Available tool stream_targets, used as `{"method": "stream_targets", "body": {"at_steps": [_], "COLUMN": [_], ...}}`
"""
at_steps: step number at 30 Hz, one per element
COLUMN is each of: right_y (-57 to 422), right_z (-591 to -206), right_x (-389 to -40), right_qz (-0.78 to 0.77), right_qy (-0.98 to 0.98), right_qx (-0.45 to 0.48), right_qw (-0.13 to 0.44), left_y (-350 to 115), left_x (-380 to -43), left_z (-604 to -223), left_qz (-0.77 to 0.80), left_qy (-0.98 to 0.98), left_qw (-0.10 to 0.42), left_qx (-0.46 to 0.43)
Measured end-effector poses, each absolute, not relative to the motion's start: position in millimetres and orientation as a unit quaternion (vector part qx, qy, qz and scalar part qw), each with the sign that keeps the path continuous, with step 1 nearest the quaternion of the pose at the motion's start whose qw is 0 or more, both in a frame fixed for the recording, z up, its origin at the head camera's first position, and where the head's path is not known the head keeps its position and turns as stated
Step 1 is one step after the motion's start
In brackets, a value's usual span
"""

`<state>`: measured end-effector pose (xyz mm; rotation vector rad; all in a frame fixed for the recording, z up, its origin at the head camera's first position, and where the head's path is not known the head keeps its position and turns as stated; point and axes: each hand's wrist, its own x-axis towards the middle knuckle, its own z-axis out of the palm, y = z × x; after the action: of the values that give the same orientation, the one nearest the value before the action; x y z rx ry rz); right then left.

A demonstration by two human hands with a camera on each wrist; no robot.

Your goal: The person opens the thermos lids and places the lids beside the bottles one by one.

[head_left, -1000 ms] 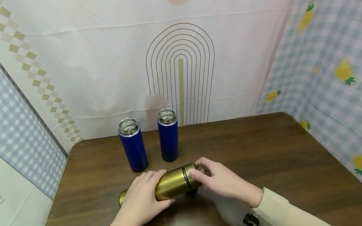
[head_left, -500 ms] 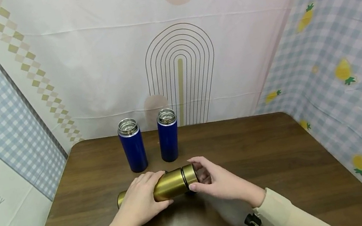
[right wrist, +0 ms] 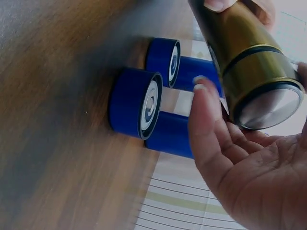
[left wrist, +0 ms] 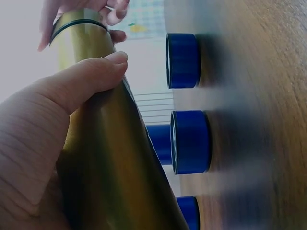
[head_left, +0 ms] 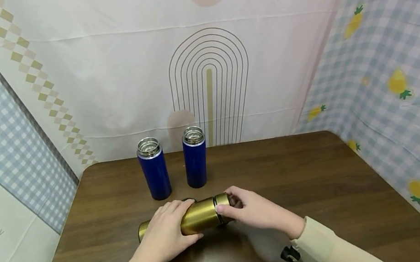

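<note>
A gold vacuum flask (head_left: pixel 199 216) lies sideways over the table in front of the person, its lid end to the right. My left hand (head_left: pixel 164 233) grips its body from above, with the thumb (left wrist: pixel 98 76) along the near side. At the flask's lid (head_left: pixel 222 201), set off by a black ring, the right hand (head_left: pixel 254 209) holds on with thumb and curled fingers. The lid's flat silver end (right wrist: pixel 271 106) faces the right palm (right wrist: pixel 268 177). Two blue lids (right wrist: pixel 134 103) (left wrist: pixel 192 142) stand on the table just behind the flask, mostly hidden in the head view.
Behind stand two upright blue flasks, a left one (head_left: pixel 155 172) and a right one (head_left: pixel 196 161), both without lids and showing silver mouths. The brown wooden table (head_left: pixel 306 180) ends at a white patterned cloth (head_left: pixel 122 80). Checked cloth (head_left: pixel 398 34) hangs at the sides.
The right hand's fingers loosened round the gold lid half a second ago, then closed on it again. The flask shifted slightly; the left hand's grip stayed the same.
</note>
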<state>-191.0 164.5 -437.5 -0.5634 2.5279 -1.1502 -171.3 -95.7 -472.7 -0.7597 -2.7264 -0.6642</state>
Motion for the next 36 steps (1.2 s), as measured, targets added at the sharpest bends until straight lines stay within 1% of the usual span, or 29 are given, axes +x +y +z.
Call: {"method": "stream_targets", "body": {"at_steps": [8,18,20,22,26,28,29,31,36], "right_y": [170,173,172,172,175,178,180,185,195], "right_z": [-439,-440,-439,-439,-436,-435,-435,-434,-437], "right_x": [-190,-189,-189,-189,-192,-194,-196,-198,-203], "right_qz": [-0.412,-0.439,-0.437,-0.431,-0.393,-0.381,-0.380,-0.395,-0.431], "right_qy": [0.871,0.849,0.848,0.849,0.855,0.858,0.860,0.863,0.862], "right_qx": [-0.242,-0.269,-0.276,-0.291,-0.339,-0.341,-0.334,-0.308,-0.265], "right_qw": [0.116,0.119,0.112,0.091,-0.007,-0.051,-0.063,-0.059,-0.020], "left_y": [-98,-97,-98,-99,-104,-107,-108,-111,-109], "left_x": [-172,-172,-173,-173,-175,-175,-176,-177,-180], "left_z": [-474,-474,-474,-473,-470,-469,-468,-467,-466], "left_qz": [-0.234,-0.235,-0.233,-0.234,-0.241,-0.246,-0.249,-0.253,-0.261], "left_qy": [-0.933,-0.935,-0.934,-0.934,-0.934,-0.935,-0.936,-0.937,-0.936], "left_qw": [0.111,0.113,0.115,0.115,0.114,0.115,0.115,0.115,0.112], "left_qx": [-0.251,-0.243,-0.244,-0.246,-0.239,-0.227,-0.221,-0.212,-0.209]}}
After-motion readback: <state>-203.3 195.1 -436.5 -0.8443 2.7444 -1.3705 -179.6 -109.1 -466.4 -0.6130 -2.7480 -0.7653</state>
